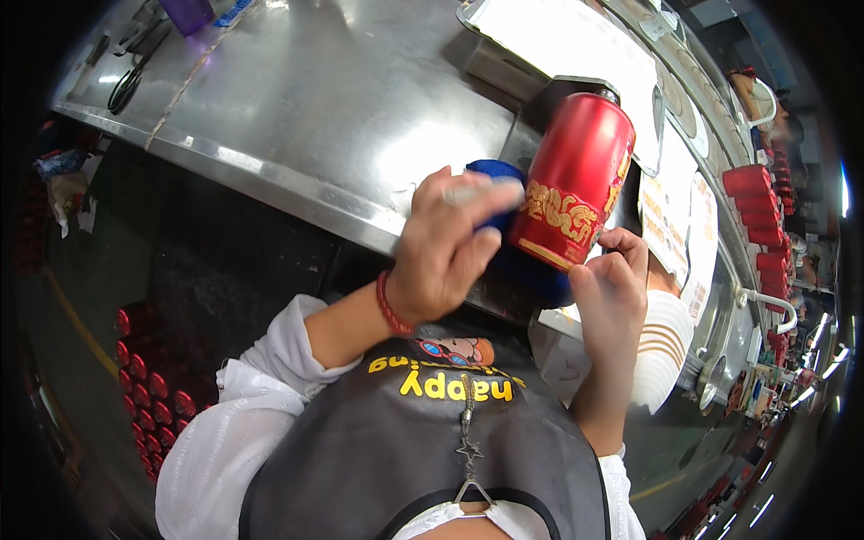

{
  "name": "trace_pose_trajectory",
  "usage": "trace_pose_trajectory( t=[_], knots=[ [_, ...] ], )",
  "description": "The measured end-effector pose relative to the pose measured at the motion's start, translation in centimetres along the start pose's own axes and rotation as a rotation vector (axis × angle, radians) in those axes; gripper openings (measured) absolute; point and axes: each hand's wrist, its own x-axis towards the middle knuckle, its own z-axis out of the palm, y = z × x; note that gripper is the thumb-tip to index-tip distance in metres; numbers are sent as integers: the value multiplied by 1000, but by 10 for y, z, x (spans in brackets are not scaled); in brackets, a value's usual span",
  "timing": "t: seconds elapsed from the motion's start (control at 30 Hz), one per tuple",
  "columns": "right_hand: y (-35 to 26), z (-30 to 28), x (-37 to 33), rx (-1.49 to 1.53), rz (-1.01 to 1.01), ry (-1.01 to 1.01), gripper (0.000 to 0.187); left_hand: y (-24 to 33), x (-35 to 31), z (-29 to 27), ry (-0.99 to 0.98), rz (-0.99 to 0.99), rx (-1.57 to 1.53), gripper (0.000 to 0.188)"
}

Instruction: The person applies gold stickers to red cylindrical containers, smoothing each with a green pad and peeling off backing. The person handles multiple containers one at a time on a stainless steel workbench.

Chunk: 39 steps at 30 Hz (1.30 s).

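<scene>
A shiny red bottle (pixel 580 148) with gold patterned decoration lies tilted on a dark support, its dark neck pointing away from me. Blue cloth (pixel 538 277) shows beneath the bottle and along its left side. My left hand (pixel 448 243) is just left of the bottle, slightly blurred, with fingers and thumb apart and the fingertips close to the gold band. At the bottle's near right edge, my right hand (pixel 619 290) has its fingers curled and thumb raised; whatever they pinch is hidden.
A steel table (pixel 297 99) stretches to the left, with dark-handled scissors (pixel 124 90) and a purple container (pixel 187 13) on it. White sheets (pixel 677 211) are at the right. Many red bottles (pixel 157 387) stand below left, and more red bottles (pixel 760 211) line the far right.
</scene>
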Motion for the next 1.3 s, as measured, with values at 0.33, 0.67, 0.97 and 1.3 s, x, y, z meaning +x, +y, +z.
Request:
trace_pose_trajectory(
  t=[0.33, 0.67, 0.97, 1.3],
  knots=[
    [10, -13, -9, 143, 32, -83, 25, 10, -25, 8, 2, 279, 214, 31],
    [25, -40, -11, 385, 131, -230, 23, 2, 11, 16, -69, 622, 147, 23],
    [42, -49, -14, 457, 210, -256, 21, 6, 33, 20, -146, 836, 301, 27],
    [54, -52, -19, 467, 187, -271, 22, 3, 42, 19, -248, 898, 324, 28]
  ],
)
